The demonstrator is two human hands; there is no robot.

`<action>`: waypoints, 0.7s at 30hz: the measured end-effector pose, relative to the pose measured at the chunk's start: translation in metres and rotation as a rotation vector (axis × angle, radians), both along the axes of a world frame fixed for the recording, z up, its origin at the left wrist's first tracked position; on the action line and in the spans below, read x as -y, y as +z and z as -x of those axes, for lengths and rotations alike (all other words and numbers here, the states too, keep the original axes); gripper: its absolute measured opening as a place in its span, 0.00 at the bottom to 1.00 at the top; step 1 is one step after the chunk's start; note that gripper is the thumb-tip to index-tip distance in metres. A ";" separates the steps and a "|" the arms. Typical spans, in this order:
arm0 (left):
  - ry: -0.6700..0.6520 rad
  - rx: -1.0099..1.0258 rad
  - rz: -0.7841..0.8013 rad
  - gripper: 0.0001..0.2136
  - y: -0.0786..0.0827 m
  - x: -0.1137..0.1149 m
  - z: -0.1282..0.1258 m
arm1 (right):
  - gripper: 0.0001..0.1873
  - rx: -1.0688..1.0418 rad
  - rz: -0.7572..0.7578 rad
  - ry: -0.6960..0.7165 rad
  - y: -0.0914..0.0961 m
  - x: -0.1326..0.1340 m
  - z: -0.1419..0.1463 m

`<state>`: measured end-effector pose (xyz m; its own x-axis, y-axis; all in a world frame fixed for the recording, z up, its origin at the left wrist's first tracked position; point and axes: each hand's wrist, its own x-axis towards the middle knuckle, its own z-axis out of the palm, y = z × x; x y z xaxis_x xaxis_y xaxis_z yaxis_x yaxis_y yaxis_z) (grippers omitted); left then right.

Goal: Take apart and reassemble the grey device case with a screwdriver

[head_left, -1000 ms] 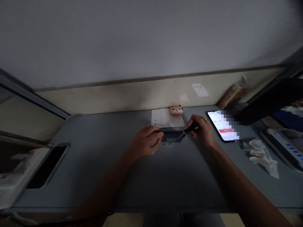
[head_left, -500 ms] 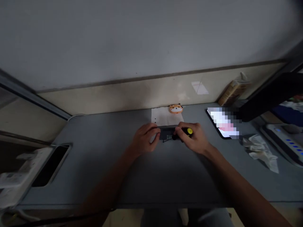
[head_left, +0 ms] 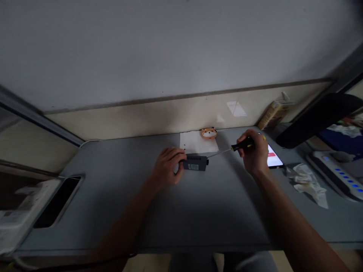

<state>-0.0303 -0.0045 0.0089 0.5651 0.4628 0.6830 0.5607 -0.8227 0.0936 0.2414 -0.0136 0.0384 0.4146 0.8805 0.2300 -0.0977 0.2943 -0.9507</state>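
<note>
My left hand (head_left: 167, 167) holds the small black box (head_left: 195, 163) down on the gray table (head_left: 107, 162), just in front of the white paper (head_left: 195, 141), and my right hand (head_left: 254, 154) grips the screwdriver (head_left: 242, 144), its thin tip right by the box.

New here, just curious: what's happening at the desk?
Left hand on dark grey rectangular box; right hand holding black-and-yellow screwdriver; white paper sheet behind box.

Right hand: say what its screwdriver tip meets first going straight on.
The screwdriver in the right hand points at the dark box, which it would likely meet first; depth is unclear.
</note>
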 end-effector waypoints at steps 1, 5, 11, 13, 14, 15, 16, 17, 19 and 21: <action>0.003 -0.004 -0.018 0.08 0.001 0.001 0.000 | 0.25 -0.008 0.004 0.003 -0.001 -0.002 -0.001; 0.002 -0.004 -0.115 0.07 0.002 0.007 -0.009 | 0.25 -0.001 0.046 0.051 -0.008 -0.004 -0.001; 0.003 -0.022 -0.178 0.05 -0.003 0.015 -0.025 | 0.24 0.015 0.086 0.107 -0.015 -0.004 0.001; 0.007 -0.014 -0.177 0.04 -0.005 0.014 -0.026 | 0.24 0.016 0.086 0.105 -0.016 -0.005 0.002; 0.013 -0.014 -0.171 0.04 -0.005 0.014 -0.026 | 0.24 0.017 0.089 0.104 -0.016 -0.005 0.003; 0.019 -0.017 -0.163 0.04 -0.006 0.013 -0.025 | 0.24 0.020 0.095 0.106 -0.016 -0.005 0.003; 0.021 -0.023 -0.153 0.04 -0.006 0.013 -0.024 | 0.24 0.023 0.103 0.108 -0.016 -0.006 0.004; 0.021 -0.028 -0.145 0.04 -0.006 0.013 -0.024 | 0.24 0.025 0.110 0.109 -0.016 -0.006 0.004; 0.014 -0.036 -0.145 0.04 -0.006 0.013 -0.024 | 0.24 0.032 0.123 0.117 -0.016 -0.006 0.005; 0.011 -0.031 -0.156 0.04 -0.006 0.014 -0.024 | 0.24 0.039 0.126 0.113 -0.015 -0.005 0.006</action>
<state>-0.0061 -0.0181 0.0031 0.5825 0.3590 0.7292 0.5704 -0.8197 -0.0521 0.2359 -0.0081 0.0234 0.3040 0.9440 0.1284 -0.0857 0.1613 -0.9832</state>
